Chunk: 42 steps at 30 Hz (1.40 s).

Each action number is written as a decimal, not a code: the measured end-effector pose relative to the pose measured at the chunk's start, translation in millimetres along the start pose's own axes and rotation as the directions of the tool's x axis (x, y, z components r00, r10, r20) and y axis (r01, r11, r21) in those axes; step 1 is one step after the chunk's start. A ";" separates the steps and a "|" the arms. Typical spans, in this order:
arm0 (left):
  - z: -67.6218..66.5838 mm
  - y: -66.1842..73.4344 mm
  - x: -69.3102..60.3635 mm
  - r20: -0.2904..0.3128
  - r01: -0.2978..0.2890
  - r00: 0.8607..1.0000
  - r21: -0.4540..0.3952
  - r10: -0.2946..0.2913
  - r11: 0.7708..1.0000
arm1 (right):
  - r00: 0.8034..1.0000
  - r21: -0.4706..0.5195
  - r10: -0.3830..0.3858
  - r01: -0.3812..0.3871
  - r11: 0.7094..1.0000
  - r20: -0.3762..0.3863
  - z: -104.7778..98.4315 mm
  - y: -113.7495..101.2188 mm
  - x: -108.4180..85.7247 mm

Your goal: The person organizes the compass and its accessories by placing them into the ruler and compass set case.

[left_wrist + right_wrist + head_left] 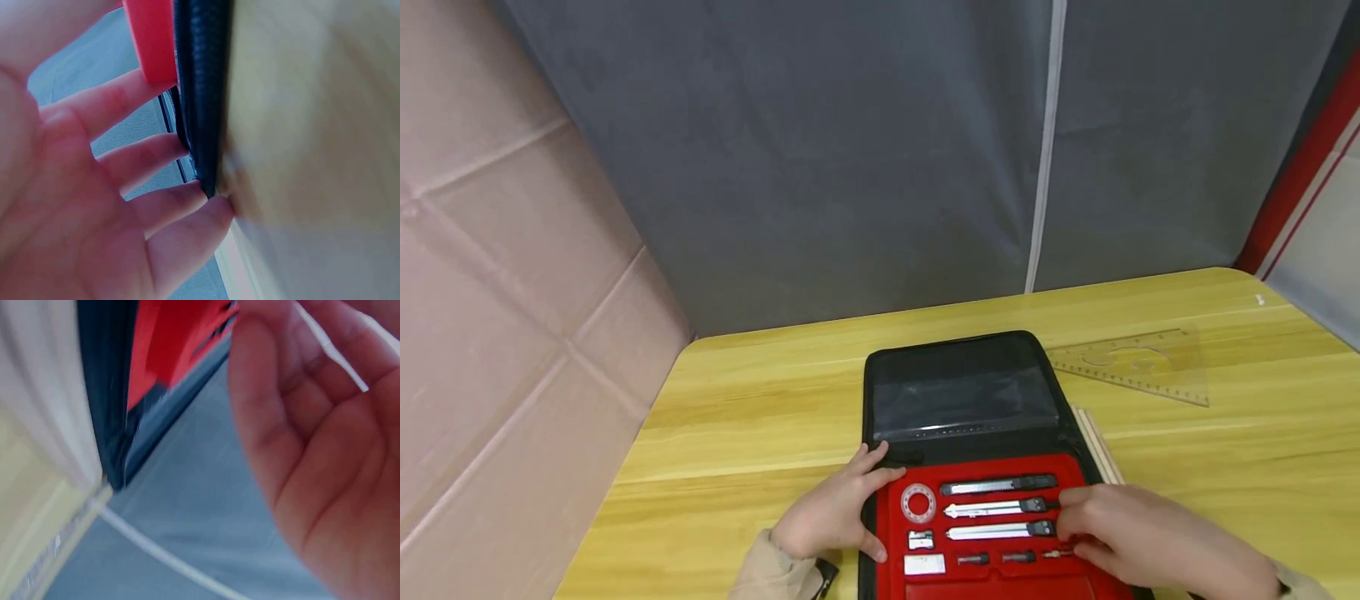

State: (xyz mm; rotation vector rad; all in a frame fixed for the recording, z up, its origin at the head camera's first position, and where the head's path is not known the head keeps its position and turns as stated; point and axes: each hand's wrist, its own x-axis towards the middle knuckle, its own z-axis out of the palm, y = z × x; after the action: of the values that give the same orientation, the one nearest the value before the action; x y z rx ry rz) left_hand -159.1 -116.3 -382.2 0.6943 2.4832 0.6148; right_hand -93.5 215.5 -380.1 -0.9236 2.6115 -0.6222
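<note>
A black zip case (pixel 962 342) lies unfolded on the table, its red insert (pixel 1000 587) holding a drawing set. My left hand (pixel 838 508) rests along the case's left edge, thumb on the insert and fingers spread. In the left wrist view those fingers (pixel 147 156) touch the black edge. At the insert's right side, my right hand (pixel 1138 529) has curled fingers and pinches a small metal piece (pixel 1057 552) by its end. The right wrist view cuts off its fingertips. Several metal instruments (pixel 998 508), a round clear protractor (pixel 917 503), a sharpener (pixel 921 540) and a white eraser (pixel 924 564) sit in slots.
A clear set square (pixel 1138 367) lies to the right behind the case. Pale wooden strips (pixel 1097 446) lie beside the case's right edge, near my right hand. A grey curtain (pixel 850 167) hangs behind the table (pixel 737 400).
</note>
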 end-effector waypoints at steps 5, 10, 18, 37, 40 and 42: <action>0.1 0.1 -0.5 -0.001 -0.004 1.000 -0.010 0.004 1.000 | 0.973 -0.145 0.209 -0.222 0.964 -0.101 -9.0 17.5 -5.6; -0.1 0.1 0.0 0.005 -0.002 1.000 -0.014 0.002 1.000 | 0.926 -0.188 0.334 -0.364 0.912 -0.174 -14.8 34.5 -10.2; 0.1 -0.5 0.3 0.006 -0.007 1.000 -0.004 0.007 1.000 | 0.929 -0.120 0.323 -0.347 0.930 -0.180 -10.9 45.5 -11.4; 0.4 -0.6 0.2 0.002 -0.007 1.000 0.014 0.007 1.000 | 0.903 -0.004 0.395 -0.402 0.916 -0.170 -6.5 54.8 -15.3; 0.2 -0.5 0.3 0.001 -0.010 1.000 0.019 0.010 1.000 | 0.903 0.007 0.377 -0.384 0.923 -0.205 -6.1 57.6 -17.3; 0.1 -0.3 0.3 0.000 -0.010 1.000 0.020 0.010 1.000 | 0.901 0.014 0.375 -0.382 0.924 -0.218 -6.5 59.2 -17.6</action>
State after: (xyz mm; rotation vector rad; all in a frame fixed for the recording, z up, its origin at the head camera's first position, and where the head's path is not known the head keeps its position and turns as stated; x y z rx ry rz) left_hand -159.3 -116.4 -382.6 0.7150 2.4905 0.5937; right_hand -113.8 270.3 -401.2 -0.3445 2.8877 -0.6071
